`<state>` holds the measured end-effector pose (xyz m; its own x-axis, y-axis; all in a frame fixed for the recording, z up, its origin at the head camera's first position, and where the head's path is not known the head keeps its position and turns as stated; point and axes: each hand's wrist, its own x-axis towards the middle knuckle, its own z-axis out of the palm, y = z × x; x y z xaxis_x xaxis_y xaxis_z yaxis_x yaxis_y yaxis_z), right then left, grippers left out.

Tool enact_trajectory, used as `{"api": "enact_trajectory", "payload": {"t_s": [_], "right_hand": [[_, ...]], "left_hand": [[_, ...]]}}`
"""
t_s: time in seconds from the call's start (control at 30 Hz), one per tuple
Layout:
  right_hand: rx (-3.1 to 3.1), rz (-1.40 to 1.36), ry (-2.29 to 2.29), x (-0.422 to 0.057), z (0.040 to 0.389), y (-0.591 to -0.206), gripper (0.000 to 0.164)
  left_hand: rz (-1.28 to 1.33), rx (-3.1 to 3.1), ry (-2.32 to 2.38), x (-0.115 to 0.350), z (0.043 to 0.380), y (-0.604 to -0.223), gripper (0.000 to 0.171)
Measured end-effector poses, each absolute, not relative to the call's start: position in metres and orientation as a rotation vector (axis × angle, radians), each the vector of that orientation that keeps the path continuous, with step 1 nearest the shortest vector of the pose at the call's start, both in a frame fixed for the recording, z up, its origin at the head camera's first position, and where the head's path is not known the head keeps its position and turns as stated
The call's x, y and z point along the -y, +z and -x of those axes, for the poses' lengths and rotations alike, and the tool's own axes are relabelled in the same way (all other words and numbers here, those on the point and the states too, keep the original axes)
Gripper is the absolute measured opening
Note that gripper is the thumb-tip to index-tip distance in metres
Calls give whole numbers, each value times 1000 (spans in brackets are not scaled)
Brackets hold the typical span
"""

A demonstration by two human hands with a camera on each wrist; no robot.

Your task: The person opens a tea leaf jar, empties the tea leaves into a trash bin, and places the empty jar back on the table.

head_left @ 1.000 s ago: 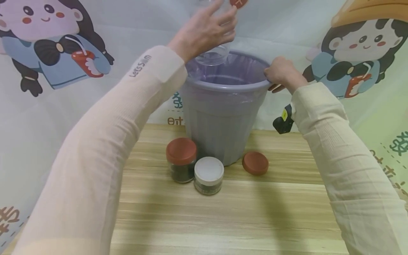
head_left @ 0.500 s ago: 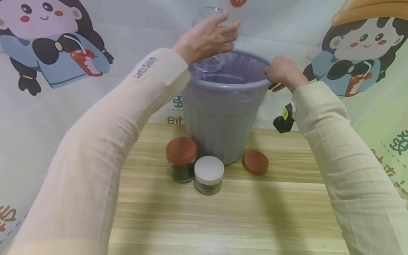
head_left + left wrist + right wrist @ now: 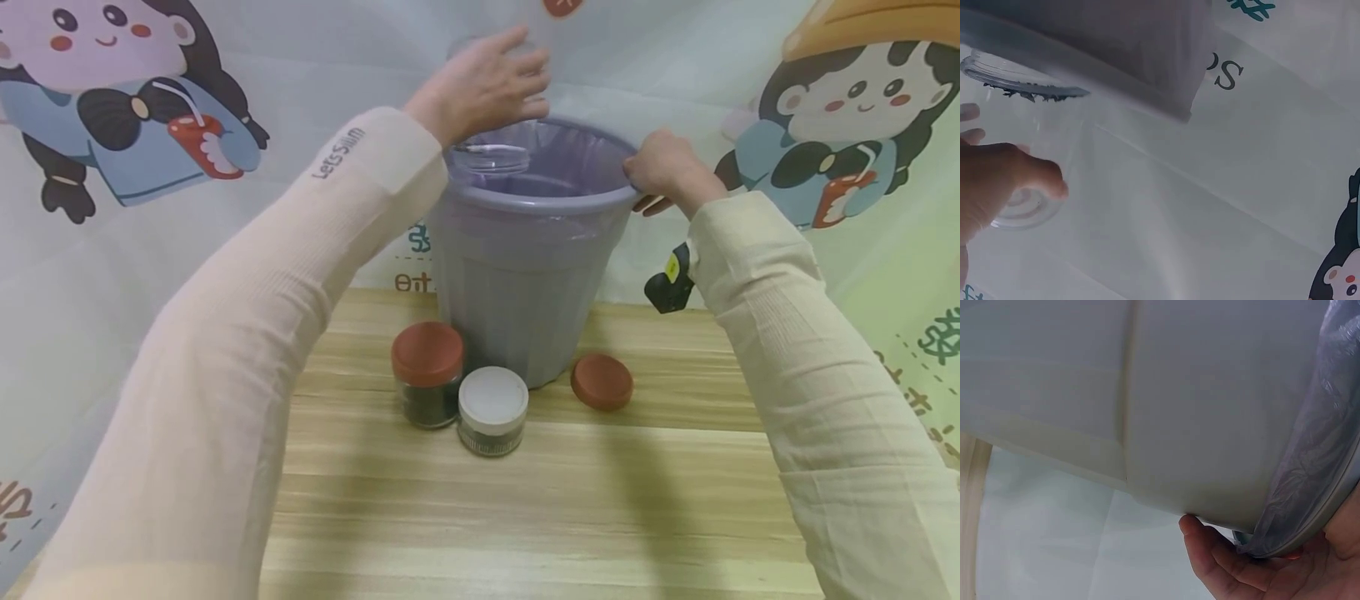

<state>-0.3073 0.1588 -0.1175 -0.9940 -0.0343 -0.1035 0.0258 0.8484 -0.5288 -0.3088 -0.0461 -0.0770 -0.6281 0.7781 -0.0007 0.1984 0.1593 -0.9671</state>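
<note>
My left hand (image 3: 491,87) grips a clear jar (image 3: 493,160), turned mouth down over the opening of a grey trash bin (image 3: 517,275). Dark flaky bits (image 3: 1035,94) cling near the jar's mouth in the left wrist view, where the thumb lies along its side. The hand hides much of the jar from the head camera. At the bin's right side, my right hand (image 3: 663,167) holds the rim, with its fingers (image 3: 1210,550) under the lip in the right wrist view. A purplish plastic liner (image 3: 1304,469) folds over that rim.
In front of the bin stand a red-lidded jar (image 3: 427,375) with dark contents and a smaller white-lidded jar (image 3: 492,410). A loose red lid (image 3: 602,382) lies to their right on the wooden table (image 3: 525,525). A printed cloth (image 3: 322,75) hangs behind.
My left hand and the jar have shifted slightly, the jar's mouth sinking lower into the bin's opening and changing its tilt. My right hand stays on the rim.
</note>
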Motion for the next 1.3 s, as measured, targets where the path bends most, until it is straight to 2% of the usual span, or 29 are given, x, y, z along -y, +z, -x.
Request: {"api": "enact_trajectory", "payload": {"t_s": [0.13, 0.23, 0.53, 0.63, 0.87, 1.1, 1.27, 1.3], "right_hand": [[-2920, 6, -831, -159, 308, -118, 19], [-2922, 4, -827, -159, 308, -117, 20], [-2915, 4, -825, -159, 307, -116, 16], [-2913, 5, -829, -159, 307, -117, 16], [-2912, 13, -825, -159, 306, -117, 16], [-2914, 7, -819, -159, 306, -117, 22], [-2916, 3, -812, -159, 307, -117, 25], [-2917, 2, -813, -159, 307, -117, 24]], "left_hand": [[977, 2077, 1305, 48, 312, -75, 56], [1032, 2164, 1145, 51, 313, -73, 53], [1035, 2378, 989, 55, 308, -65, 75], [1044, 2374, 977, 56, 308, -65, 71], [1051, 2253, 1061, 50, 311, -69, 50], [1011, 2110, 1339, 40, 312, -76, 56], [1012, 1945, 1461, 36, 311, -81, 44], [1021, 1917, 1489, 35, 311, -81, 47]]}}
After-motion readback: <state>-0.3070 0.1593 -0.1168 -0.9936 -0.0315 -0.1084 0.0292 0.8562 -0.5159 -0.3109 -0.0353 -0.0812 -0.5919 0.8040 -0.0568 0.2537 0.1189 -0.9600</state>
